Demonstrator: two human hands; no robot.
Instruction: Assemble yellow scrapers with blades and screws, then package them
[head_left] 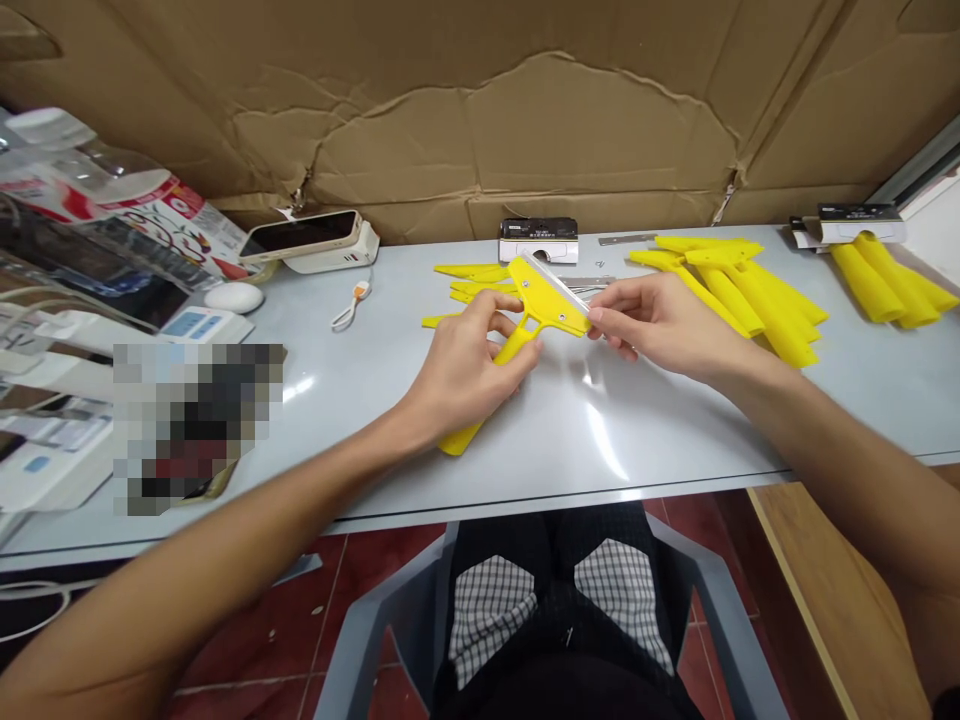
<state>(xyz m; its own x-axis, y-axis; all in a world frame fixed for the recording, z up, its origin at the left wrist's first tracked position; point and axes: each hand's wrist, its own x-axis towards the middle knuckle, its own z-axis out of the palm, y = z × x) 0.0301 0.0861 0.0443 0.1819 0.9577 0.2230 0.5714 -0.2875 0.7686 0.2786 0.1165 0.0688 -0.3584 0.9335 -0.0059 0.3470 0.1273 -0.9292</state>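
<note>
My left hand (469,375) grips a yellow plastic squeegee-type scraper (541,305) by its neck, with the long handle reaching down past my palm. My right hand (660,325) pinches the far end of the scraper's pale, shiny blade strip (559,283) between thumb and fingers. Loose yellow plastic pieces (472,285) lie just behind my left hand. A larger pile of yellow handles (750,295) sits beyond my right hand. Thin metal strips (626,239) lie on the table behind the scraper.
The pale grey table (600,440) bears a phone (300,230), a white mouse (234,297), a small box (538,240) and more yellow handles (889,280). Packaging and a pixelated patch crowd the left. Cardboard (480,130) lines the back wall.
</note>
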